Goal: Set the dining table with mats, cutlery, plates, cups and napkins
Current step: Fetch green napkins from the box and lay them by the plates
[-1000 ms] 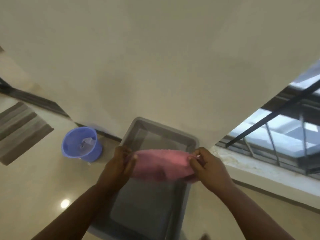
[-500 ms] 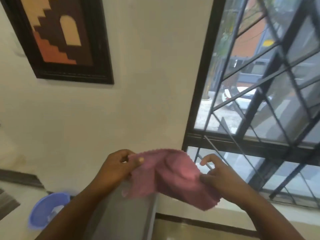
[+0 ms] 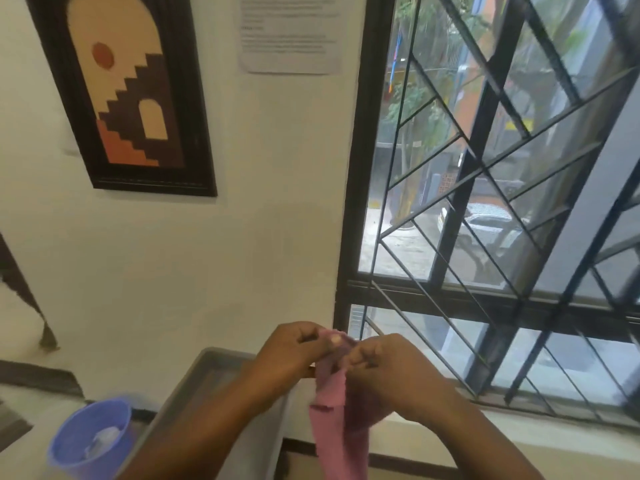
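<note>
A pink cloth napkin hangs folded lengthwise between both hands, its lower end running out of the bottom of the view. My left hand pinches its top edge from the left. My right hand pinches the same top edge from the right, the two hands nearly touching. Below my left forearm stands a grey plastic tub; its inside is mostly hidden by my arm.
A blue bucket with something white in it stands on the floor at lower left. A white wall with a framed picture and a taped paper sheet is ahead. A barred window and its sill fill the right.
The view has swung up from the tub and floor to the wall and window. My hands have come together, bringing the napkin's two ends together so it now hangs folded.
</note>
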